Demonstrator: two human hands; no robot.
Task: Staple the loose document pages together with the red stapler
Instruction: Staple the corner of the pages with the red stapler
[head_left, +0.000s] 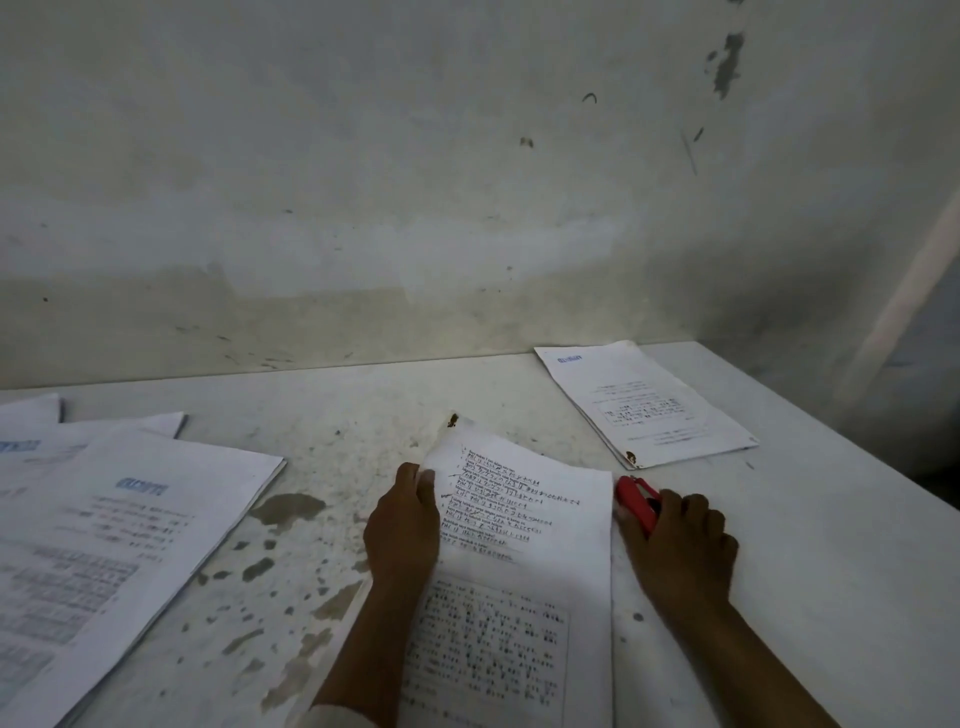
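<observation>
— Since the pages (519, 561) lie in the middle near part of the desk (779, 545), why is the left hand (402, 525) on them?
— Its grip pinches their left edge, so the sheets stay lined up, I think.
— And the red stapler (638, 503)?
— It sits just right of the pages, on the desk. The right hand (680, 545) has its grip curled over it, holding it, ready to lift.
— Why that far corner?
— It is curled and stained; a staple likely goes there.
— What else?
— A stapled-looking set (649, 405) lies far right, and more papers (119, 545) wait on the left.
</observation>
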